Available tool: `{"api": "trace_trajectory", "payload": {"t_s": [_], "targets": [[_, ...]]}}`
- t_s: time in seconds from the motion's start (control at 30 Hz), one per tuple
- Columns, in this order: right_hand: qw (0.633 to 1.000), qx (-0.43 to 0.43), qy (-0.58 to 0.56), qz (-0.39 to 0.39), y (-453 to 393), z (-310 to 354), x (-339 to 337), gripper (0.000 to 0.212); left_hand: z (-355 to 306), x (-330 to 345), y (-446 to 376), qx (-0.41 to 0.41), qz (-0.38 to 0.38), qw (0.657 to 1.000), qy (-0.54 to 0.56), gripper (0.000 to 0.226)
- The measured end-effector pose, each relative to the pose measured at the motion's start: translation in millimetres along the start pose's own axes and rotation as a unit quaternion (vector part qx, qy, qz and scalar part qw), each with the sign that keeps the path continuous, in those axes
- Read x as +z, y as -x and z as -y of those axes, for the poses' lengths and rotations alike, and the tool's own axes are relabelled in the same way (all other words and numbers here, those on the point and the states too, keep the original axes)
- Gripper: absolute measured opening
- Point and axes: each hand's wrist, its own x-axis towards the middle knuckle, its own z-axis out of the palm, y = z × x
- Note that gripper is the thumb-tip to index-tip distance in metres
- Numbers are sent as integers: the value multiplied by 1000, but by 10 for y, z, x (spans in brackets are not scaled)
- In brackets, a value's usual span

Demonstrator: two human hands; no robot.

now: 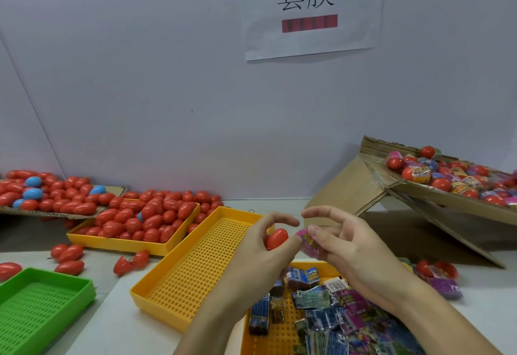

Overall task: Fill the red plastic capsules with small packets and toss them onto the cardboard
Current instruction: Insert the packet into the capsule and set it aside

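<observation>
Here the left hand (261, 245) is gripping a red capsule (276, 238) in curled fingers, its long axis tilting up to the right — toward the pink packet (307, 241) that the right hand (347, 245) is pinching just beside it, above the yellow tray of packets (253, 339).

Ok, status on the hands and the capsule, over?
Left hand grips red capsule. Right hand pinches pink packet beside it. Packet not yet in. Nothing blocking.
</observation>
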Motion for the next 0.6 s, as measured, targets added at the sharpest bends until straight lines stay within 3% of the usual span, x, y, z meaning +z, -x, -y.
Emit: {"api": "trace_trajectory", "payload": {"t_s": [0.07,0.3,0.43,0.6], "targets": [[1000,-7,7,-13,-2,-15,27,25,24,36,-16,25,-49,998,-22,2],[996,-12,48,-80,-40,-58,84,52,73,117,-69,94,-135,983,-87,16],[996,16,-6,-85,-41,-58,87,45,101,105,-80,103,-147,978,-110,15],[996,63,-57,-26,-8,-4,83,36,116,107,-98,108,-141,977,-115,14]]}}
